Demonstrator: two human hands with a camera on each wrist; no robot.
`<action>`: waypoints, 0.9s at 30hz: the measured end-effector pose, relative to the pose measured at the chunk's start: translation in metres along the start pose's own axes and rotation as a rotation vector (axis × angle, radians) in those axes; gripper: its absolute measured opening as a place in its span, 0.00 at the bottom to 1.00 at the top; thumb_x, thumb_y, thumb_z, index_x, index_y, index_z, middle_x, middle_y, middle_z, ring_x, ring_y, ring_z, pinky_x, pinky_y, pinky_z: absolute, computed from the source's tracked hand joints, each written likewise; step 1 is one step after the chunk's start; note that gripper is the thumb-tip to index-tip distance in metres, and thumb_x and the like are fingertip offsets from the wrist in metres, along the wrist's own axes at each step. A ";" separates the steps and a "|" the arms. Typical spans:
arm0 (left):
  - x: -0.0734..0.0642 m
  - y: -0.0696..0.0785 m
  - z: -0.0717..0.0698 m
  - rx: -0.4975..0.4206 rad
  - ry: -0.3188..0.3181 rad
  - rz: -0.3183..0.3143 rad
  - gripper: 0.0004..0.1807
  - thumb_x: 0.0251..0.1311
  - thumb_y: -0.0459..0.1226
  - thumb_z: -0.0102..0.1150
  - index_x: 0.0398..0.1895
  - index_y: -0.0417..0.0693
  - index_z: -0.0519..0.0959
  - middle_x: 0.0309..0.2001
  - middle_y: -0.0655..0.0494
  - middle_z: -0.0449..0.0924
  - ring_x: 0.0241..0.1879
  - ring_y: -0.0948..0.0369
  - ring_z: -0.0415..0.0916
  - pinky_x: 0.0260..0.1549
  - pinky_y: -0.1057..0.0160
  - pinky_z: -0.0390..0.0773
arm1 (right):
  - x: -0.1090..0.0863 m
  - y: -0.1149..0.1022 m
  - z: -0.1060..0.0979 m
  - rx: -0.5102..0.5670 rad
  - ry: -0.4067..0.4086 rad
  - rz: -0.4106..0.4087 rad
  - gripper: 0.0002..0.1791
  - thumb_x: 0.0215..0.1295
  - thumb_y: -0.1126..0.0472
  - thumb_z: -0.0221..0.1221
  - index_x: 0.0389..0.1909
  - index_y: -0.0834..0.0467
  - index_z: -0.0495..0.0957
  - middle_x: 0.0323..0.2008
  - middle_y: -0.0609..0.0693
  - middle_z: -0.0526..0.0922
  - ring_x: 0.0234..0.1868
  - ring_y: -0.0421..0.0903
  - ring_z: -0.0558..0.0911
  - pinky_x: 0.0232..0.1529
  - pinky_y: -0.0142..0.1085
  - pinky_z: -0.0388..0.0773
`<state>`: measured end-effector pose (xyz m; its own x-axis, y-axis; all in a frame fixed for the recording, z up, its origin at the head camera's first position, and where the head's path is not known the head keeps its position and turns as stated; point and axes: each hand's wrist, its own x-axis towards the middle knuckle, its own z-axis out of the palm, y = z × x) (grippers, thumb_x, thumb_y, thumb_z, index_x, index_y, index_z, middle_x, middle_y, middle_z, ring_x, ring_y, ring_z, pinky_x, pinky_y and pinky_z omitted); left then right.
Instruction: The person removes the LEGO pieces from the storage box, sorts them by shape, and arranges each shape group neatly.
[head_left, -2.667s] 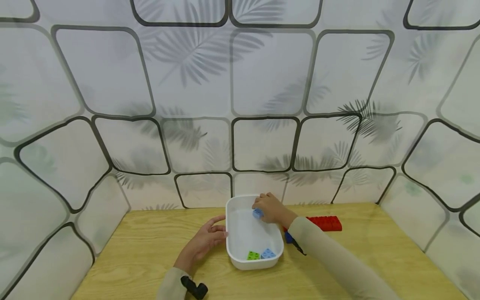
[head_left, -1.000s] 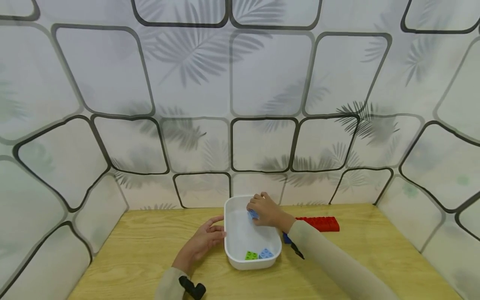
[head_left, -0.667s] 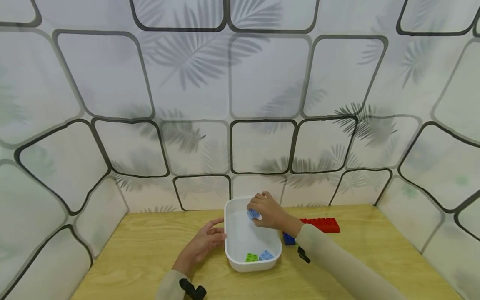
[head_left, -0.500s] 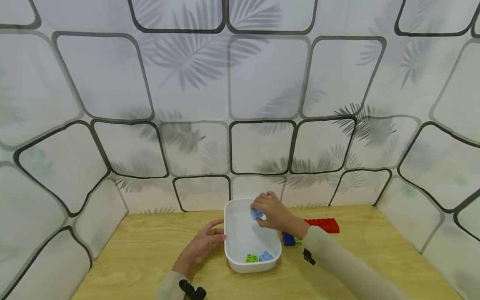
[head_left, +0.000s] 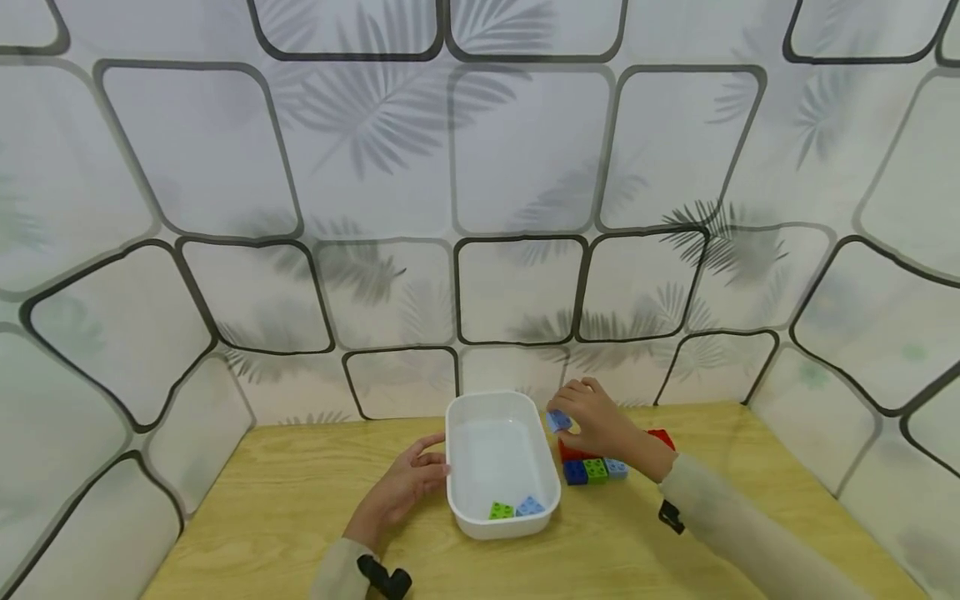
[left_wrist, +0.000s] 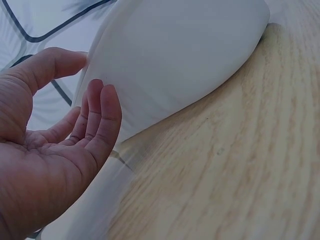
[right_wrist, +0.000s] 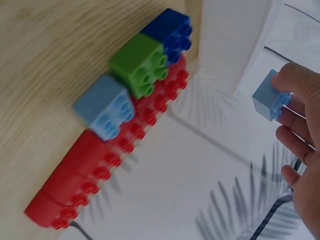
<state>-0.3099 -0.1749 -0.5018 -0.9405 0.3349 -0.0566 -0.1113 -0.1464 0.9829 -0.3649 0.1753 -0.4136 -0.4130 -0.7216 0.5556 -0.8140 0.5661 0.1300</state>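
Between thumb and fingers, my right hand (head_left: 603, 421) pinches a light blue toy brick (head_left: 558, 421), its studs showing in the right wrist view (right_wrist: 270, 96). It is raised just right of the white plastic tub (head_left: 510, 528). My left hand (head_left: 401, 487) rests at the tub's left side. In the left wrist view, its thumb reaches the rim and its relaxed fingers (left_wrist: 111, 107) lie by the wall. A green brick (head_left: 501, 510) and a light blue brick (head_left: 529, 506) lie inside the tub's near end.
Right of the tub is a row of red bricks (right_wrist: 75, 172), partly behind my right hand and forearm in the head view. Along it sit a dark blue brick (head_left: 575, 472), a green brick (head_left: 595, 471) and a light blue brick (head_left: 616, 468). Patterned curtain surrounds the wooden table (head_left: 255, 517).
My right hand has carried the light blue brick from over the tub's far part rightward past its rim, uncovering the three bricks by the red row. My left hand stays in place.
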 end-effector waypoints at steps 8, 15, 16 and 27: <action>-0.001 0.000 0.002 0.006 0.023 -0.015 0.40 0.66 0.29 0.61 0.78 0.37 0.54 0.50 0.51 0.79 0.47 0.62 0.79 0.48 0.64 0.81 | -0.036 0.017 -0.008 -0.018 -0.030 0.051 0.17 0.46 0.64 0.76 0.38 0.55 0.83 0.38 0.46 0.84 0.43 0.47 0.78 0.47 0.53 0.72; 0.001 0.000 0.003 0.004 0.021 -0.009 0.40 0.66 0.30 0.62 0.78 0.38 0.54 0.51 0.50 0.78 0.47 0.62 0.79 0.49 0.64 0.81 | -0.059 0.032 -0.019 -0.090 -0.035 0.021 0.19 0.43 0.63 0.78 0.36 0.53 0.81 0.36 0.46 0.83 0.41 0.47 0.78 0.44 0.52 0.73; 0.001 0.000 0.003 0.003 0.016 -0.007 0.40 0.66 0.30 0.61 0.78 0.37 0.54 0.51 0.50 0.78 0.47 0.62 0.79 0.49 0.64 0.82 | -0.062 0.034 -0.020 -0.102 -0.043 0.019 0.19 0.43 0.63 0.78 0.36 0.53 0.81 0.36 0.46 0.83 0.41 0.47 0.78 0.43 0.51 0.73; 0.000 0.002 0.003 0.015 0.007 -0.010 0.41 0.67 0.31 0.61 0.79 0.38 0.52 0.53 0.47 0.77 0.48 0.62 0.79 0.50 0.64 0.81 | -0.094 0.043 -0.032 -0.102 -0.177 0.013 0.18 0.44 0.62 0.78 0.36 0.53 0.82 0.34 0.45 0.80 0.40 0.48 0.77 0.44 0.53 0.72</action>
<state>-0.3096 -0.1726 -0.4994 -0.9415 0.3300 -0.0679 -0.1162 -0.1286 0.9849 -0.3478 0.2798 -0.4343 -0.4957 -0.7677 0.4061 -0.7662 0.6067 0.2118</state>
